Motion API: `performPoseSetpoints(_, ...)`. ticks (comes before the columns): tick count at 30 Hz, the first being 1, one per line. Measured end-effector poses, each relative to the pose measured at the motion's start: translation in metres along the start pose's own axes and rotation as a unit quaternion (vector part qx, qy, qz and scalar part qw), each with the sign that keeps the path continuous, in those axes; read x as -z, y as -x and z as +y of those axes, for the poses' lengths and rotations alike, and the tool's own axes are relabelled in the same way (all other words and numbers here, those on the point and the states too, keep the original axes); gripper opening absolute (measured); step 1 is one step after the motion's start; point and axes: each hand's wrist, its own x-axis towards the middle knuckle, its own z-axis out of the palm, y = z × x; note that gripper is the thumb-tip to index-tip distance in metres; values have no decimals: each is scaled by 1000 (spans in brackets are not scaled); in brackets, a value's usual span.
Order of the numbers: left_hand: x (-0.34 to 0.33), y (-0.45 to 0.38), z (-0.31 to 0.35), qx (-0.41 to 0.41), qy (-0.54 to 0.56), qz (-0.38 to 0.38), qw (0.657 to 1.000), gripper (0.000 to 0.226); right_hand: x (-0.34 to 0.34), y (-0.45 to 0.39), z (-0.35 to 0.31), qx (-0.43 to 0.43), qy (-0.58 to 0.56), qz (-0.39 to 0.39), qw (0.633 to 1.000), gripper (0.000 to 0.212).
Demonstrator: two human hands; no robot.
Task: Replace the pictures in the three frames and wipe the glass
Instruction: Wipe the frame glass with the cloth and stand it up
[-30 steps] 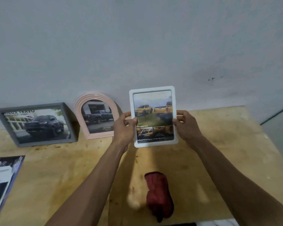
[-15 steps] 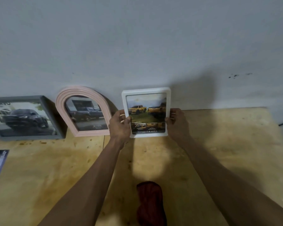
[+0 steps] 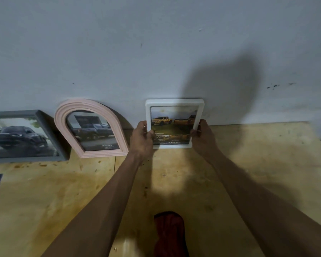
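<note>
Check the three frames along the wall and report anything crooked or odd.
The pink arched frame leans tilted to the left rather than standing square. The grey frame also sits skewed. The white frame, held by the left hand and right hand, looks upright.

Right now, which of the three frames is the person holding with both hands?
The white frame, with the yellow trucks picture; the left hand and right hand hold its sides. The pink arched frame and grey frame lean untouched.

Head view looks down, close over table (image 3: 248, 164) toward wall (image 3: 156, 43)
</note>
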Motion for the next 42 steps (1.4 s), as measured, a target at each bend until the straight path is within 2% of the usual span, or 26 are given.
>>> performPoseSetpoints(5,5,-7,-3,-12,-15,-84,996,21,3,-7,0,-11,-18,-31,999,24)
performPoseSetpoints(12,13,-8,-10,-38,-73,-128,988,29,3,-5,3,-14,-31,-39,999,28)
performPoseSetpoints(20,13,3,-24,-11,16,-73,997,28,-5,0,0,-3,-30,-48,998,34)
performPoseSetpoints(32,12,6,-26,-3,-14,-61,998,30,-11,7,3,-13,-29,-57,998,40)
performPoseSetpoints(37,12,14,-23,8,-28,-57,998,39,-9,8,2,-21,-34,-54,998,51)
performPoseSetpoints(42,13,20,-20,14,-28,-53,998,45,-8,14,2,-28,-48,-63,996,52)
